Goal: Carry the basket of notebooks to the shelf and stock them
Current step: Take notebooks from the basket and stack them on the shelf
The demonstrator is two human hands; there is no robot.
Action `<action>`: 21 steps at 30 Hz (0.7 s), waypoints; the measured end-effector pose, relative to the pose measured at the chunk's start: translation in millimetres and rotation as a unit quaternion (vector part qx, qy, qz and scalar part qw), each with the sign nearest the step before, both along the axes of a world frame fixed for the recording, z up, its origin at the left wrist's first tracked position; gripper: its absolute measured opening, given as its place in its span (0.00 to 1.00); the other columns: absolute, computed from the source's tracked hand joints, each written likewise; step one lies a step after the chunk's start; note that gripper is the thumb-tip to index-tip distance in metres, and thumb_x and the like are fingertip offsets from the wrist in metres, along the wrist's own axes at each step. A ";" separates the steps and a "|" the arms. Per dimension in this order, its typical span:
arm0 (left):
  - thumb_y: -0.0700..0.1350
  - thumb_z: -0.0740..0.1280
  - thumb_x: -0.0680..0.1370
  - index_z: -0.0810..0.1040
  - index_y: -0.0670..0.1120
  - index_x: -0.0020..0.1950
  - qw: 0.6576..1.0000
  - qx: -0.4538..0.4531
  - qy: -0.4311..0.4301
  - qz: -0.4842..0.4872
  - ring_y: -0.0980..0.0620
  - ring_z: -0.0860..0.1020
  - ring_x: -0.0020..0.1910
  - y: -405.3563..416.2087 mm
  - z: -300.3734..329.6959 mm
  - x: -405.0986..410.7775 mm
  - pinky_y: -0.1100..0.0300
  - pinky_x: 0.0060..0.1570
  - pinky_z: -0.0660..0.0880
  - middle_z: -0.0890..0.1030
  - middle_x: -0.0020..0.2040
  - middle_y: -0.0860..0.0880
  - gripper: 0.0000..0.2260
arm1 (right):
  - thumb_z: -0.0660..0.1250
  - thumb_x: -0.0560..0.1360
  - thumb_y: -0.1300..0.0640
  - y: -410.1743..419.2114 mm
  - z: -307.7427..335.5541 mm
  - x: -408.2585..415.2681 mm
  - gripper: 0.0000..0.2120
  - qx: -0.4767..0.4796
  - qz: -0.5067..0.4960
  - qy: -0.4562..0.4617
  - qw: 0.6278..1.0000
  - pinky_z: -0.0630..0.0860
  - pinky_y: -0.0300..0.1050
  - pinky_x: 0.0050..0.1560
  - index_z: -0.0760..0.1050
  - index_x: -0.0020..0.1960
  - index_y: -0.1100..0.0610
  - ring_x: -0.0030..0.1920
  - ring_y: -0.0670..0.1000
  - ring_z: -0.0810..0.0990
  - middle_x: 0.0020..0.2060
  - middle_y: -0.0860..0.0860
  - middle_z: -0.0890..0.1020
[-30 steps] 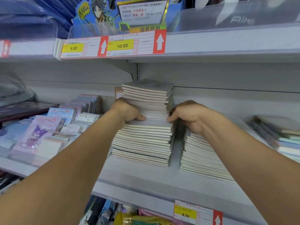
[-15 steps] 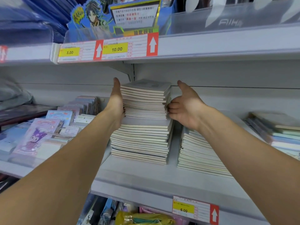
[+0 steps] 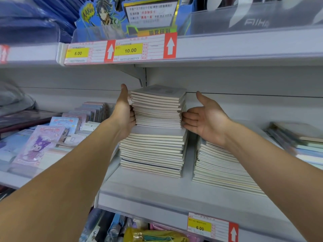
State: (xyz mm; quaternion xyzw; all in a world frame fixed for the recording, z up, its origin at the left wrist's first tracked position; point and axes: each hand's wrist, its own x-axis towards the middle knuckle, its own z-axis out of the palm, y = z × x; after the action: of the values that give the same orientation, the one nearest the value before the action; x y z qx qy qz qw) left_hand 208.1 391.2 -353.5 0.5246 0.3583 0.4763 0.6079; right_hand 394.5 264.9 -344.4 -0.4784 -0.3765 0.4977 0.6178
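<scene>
Head view: upper stack of notebooks [image 3: 158, 109] is sitting on a wider lower stack [image 3: 153, 152] on the grey shelf [image 3: 157, 191]. Left hand [image 3: 124, 112] is lying flat along the upper stack's left edge, fingers straight, thumb up. Right hand [image 3: 205, 117] is spread palm-up, fingertips touching or just off the stack's right edge; hard to tell. A second ago both hands were curled over the lower stack's top; half a second ago already flanking. Second pile [image 3: 222, 166] is lying to the right. Price tag [image 3: 130, 49] is reading 10.00 above.
</scene>
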 end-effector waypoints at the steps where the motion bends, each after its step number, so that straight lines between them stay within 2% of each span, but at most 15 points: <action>1: 0.73 0.50 0.75 0.76 0.43 0.59 1.000 -0.002 -0.013 0.002 0.48 0.81 0.53 0.6 -1.8 0.3 0.58 0.49 0.76 0.82 0.55 0.45 0.36 | 0.54 0.81 0.37 -1.8 -1.5 0.5 0.40 0.001 -0.005 -0.009 1.000 0.66 0.51 0.74 0.57 0.77 0.68 0.70 0.58 0.72 0.72 0.63 0.70; 3: 0.73 0.51 0.75 0.76 0.44 0.47 0.999 -0.008 -0.040 0.003 0.48 0.80 0.53 1.8 -3.8 0.2 0.57 0.50 0.77 0.81 0.52 0.45 0.33 | 0.53 0.80 0.35 -4.2 -4.9 -0.3 0.40 0.004 -0.013 -0.025 1.000 0.66 0.49 0.74 0.59 0.76 0.68 0.70 0.57 0.72 0.71 0.62 0.71; 4: 0.74 0.52 0.74 0.75 0.44 0.45 0.999 -0.009 -0.044 0.003 0.47 0.79 0.53 2.6 -4.8 0.9 0.57 0.50 0.77 0.79 0.52 0.45 0.33 | 0.52 0.80 0.35 -4.5 -6.6 -0.7 0.40 0.006 -0.014 -0.031 0.999 0.66 0.49 0.74 0.59 0.76 0.68 0.71 0.56 0.71 0.72 0.62 0.70; 5: 0.74 0.53 0.73 0.75 0.45 0.46 0.999 -0.010 -0.039 0.005 0.47 0.78 0.53 4.2 -5.8 2.4 0.57 0.51 0.77 0.78 0.53 0.44 0.33 | 0.51 0.80 0.34 -4.4 -7.9 -0.9 0.40 0.008 -0.011 -0.034 0.999 0.65 0.48 0.74 0.58 0.77 0.67 0.72 0.56 0.70 0.73 0.62 0.69; 6: 0.75 0.53 0.73 0.77 0.45 0.53 0.999 -0.004 -0.032 0.008 0.47 0.77 0.56 7.6 -6.9 3.6 0.55 0.56 0.76 0.77 0.57 0.45 0.34 | 0.51 0.80 0.34 -3.9 -9.0 -0.8 0.41 0.010 -0.004 -0.039 0.999 0.64 0.48 0.75 0.58 0.77 0.67 0.73 0.55 0.69 0.73 0.61 0.68; 7: 0.74 0.53 0.73 0.75 0.45 0.64 1.000 -0.001 -0.025 0.012 0.47 0.76 0.61 10.1 -7.4 4.0 0.53 0.63 0.74 0.77 0.63 0.46 0.37 | 0.50 0.81 0.34 -2.9 -9.5 -0.8 0.40 0.010 0.005 -0.045 0.999 0.63 0.48 0.75 0.57 0.77 0.67 0.73 0.55 0.69 0.74 0.61 0.68; 8: 0.74 0.54 0.72 0.69 0.47 0.73 1.000 0.001 -0.023 0.018 0.46 0.75 0.65 13.2 -7.5 4.5 0.50 0.68 0.70 0.75 0.68 0.47 0.40 | 0.50 0.81 0.34 -1.8 -9.8 -0.4 0.40 0.009 0.011 -0.055 0.998 0.62 0.48 0.76 0.57 0.77 0.67 0.73 0.54 0.68 0.74 0.61 0.67; 9: 0.75 0.55 0.71 0.63 0.49 0.77 0.999 0.004 -0.021 0.024 0.45 0.73 0.68 13.8 -7.0 5.0 0.48 0.70 0.67 0.72 0.71 0.47 0.42 | 0.50 0.81 0.35 -1.7 -9.7 -0.5 0.39 0.009 0.015 -0.067 0.998 0.62 0.47 0.76 0.57 0.78 0.66 0.74 0.53 0.68 0.74 0.60 0.67; 11: 0.78 0.57 0.62 0.59 0.55 0.78 0.999 0.010 -0.003 0.039 0.44 0.70 0.70 14.5 -6.5 5.8 0.45 0.71 0.65 0.68 0.74 0.48 0.48 | 0.49 0.82 0.37 -1.4 -9.1 -2.2 0.37 0.007 0.019 -0.101 0.995 0.63 0.43 0.74 0.57 0.78 0.64 0.72 0.50 0.69 0.74 0.57 0.68; 13: 0.80 0.59 0.55 0.65 0.54 0.76 0.998 -0.008 0.005 0.067 0.43 0.73 0.67 19.2 -9.3 6.5 0.46 0.70 0.67 0.71 0.72 0.46 0.54 | 0.49 0.82 0.37 -0.4 -9.9 -6.9 0.34 0.002 0.023 -0.156 0.988 0.62 0.41 0.72 0.58 0.78 0.60 0.72 0.48 0.68 0.75 0.54 0.67; 15: 0.80 0.60 0.51 0.70 0.51 0.72 0.996 -0.019 0.016 0.086 0.43 0.75 0.65 19.6 -11.8 7.5 0.47 0.68 0.68 0.72 0.71 0.42 0.55 | 0.49 0.82 0.36 1.5 -11.3 -11.6 0.32 -0.001 0.032 -0.202 0.979 0.60 0.41 0.73 0.58 0.78 0.54 0.75 0.49 0.65 0.77 0.54 0.64; 17: 0.79 0.60 0.53 0.69 0.51 0.74 0.997 -0.011 0.019 0.077 0.43 0.73 0.67 17.9 -11.4 7.3 0.47 0.69 0.67 0.71 0.72 0.43 0.54 | 0.48 0.81 0.35 0.8 -10.8 -12.5 0.33 -0.002 0.041 -0.195 0.980 0.59 0.40 0.73 0.58 0.78 0.54 0.75 0.48 0.65 0.77 0.54 0.63; 19: 0.77 0.59 0.63 0.65 0.51 0.76 0.998 0.004 0.004 0.058 0.43 0.70 0.70 16.2 -11.0 8.3 0.46 0.71 0.66 0.67 0.75 0.44 0.48 | 0.47 0.81 0.35 -2.3 -9.3 -10.2 0.36 -0.006 0.042 -0.148 0.988 0.57 0.41 0.73 0.54 0.80 0.58 0.75 0.49 0.64 0.77 0.54 0.62; 21: 0.74 0.57 0.72 0.61 0.51 0.78 0.999 0.012 -0.001 0.047 0.44 0.67 0.73 16.0 -10.2 10.7 0.46 0.73 0.63 0.64 0.77 0.45 0.41 | 0.47 0.82 0.36 -4.3 -8.7 -8.6 0.36 0.001 0.025 -0.100 0.995 0.60 0.42 0.73 0.56 0.78 0.62 0.76 0.51 0.63 0.77 0.56 0.63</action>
State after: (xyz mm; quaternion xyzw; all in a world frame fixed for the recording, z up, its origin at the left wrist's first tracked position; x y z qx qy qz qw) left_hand 218.8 407.2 -363.7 0.5143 0.3759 0.5093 0.5786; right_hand 386.0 260.6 -353.1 -0.5155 -0.4492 0.4619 0.5649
